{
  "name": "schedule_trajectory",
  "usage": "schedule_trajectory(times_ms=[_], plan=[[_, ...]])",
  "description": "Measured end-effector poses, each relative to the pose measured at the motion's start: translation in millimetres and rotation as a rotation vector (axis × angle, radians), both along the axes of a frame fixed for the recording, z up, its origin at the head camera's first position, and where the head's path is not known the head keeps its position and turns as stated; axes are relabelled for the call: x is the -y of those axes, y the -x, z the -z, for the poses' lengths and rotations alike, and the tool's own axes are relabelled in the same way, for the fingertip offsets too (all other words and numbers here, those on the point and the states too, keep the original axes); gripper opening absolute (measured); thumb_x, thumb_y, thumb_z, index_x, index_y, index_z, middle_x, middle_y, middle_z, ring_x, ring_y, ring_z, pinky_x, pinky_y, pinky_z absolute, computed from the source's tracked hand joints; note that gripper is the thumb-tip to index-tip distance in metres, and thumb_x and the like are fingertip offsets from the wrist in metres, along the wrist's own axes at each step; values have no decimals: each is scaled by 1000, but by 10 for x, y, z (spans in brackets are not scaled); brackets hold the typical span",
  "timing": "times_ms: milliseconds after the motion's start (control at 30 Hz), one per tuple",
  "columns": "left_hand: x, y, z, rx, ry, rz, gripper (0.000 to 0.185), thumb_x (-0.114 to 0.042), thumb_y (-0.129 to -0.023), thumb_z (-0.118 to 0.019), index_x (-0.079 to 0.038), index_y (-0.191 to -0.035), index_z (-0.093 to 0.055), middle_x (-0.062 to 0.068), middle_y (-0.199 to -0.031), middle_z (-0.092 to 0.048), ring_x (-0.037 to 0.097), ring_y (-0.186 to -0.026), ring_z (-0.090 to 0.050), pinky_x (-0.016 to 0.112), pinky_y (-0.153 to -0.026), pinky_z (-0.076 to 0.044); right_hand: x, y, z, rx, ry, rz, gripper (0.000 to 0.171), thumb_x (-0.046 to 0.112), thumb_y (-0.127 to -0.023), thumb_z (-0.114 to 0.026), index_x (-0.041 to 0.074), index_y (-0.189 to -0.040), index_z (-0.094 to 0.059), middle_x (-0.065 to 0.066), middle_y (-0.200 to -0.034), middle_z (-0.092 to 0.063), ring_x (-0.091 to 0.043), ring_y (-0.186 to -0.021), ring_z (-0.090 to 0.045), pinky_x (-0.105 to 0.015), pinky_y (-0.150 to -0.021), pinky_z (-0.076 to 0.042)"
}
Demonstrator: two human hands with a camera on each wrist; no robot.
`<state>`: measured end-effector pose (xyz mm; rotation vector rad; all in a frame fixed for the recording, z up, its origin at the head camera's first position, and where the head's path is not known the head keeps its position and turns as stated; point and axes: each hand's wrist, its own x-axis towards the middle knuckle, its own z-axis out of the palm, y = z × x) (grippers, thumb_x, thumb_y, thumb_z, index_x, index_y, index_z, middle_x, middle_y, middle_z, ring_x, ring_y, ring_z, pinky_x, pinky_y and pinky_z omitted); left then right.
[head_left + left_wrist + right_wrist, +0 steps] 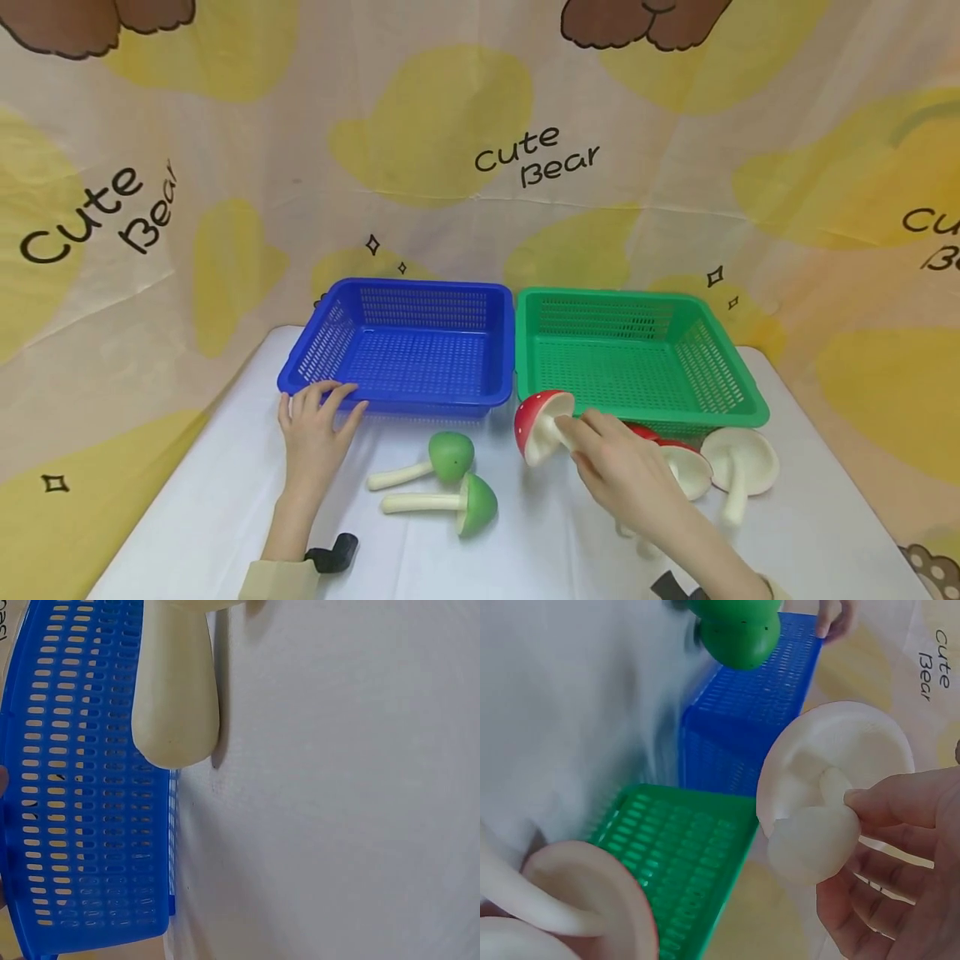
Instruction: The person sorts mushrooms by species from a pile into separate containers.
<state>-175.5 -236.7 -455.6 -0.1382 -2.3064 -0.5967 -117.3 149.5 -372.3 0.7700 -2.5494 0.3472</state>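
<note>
My right hand [626, 471] pinches the pale stem of a toy mushroom [534, 425] with a red, white-dotted cap, raised near the green basket's front left corner. In the right wrist view, the hollow white underside of this mushroom [870, 742] faces the camera. Fingers of my left hand [311, 429] rest on the front rim of the blue basket [420, 402], by its left corner. Between the hands lie two green-capped mushrooms [452, 457], stems pointing left. A pale stem [176, 690] shows close up in the left wrist view.
The green basket [637, 408] stands right beside the blue one. In front of it lie several more mushrooms, including a red-capped one [690, 471] and a white-undersided one [753, 458], partly behind my right hand. A patterned cloth [450, 167] hangs behind the white table [210, 517].
</note>
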Motion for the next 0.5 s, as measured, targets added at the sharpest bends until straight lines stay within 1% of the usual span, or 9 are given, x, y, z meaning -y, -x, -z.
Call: schedule_trajectory(times_ms=[133,333,500], plan=[[1,-4,0,5,-4,-1,26,-18,-79,-78,-9,-102,-70,14,-107,-60,37,-111,-47,71,-108,-13,72,96,-82,13,1,-13,37,1,-79,-67,19,-111,-66,11,-73,-45,-2,-64,-35,-12,-42,-20],[5,3,4,10,-1,-4,26,-19,-80,-77,-9,-103,-70,14,-108,-60,38,-112,-47,71,-108,-14,198,290,-206,55,7,-55,36,4,-82,-68,17,-115,-65,9,-76,-48,-3,-61,-35,-13,-41,-25],[11,10,16,8,5,-5,27,-20,-80,-77,-9,-103,-70,14,-108,-60,37,-112,-47,71,-108,-14,322,441,-271,95,8,-75,34,7,-85,-68,18,-117,-65,8,-80,-52,-4,-63,-39,-14,-44,-30]])
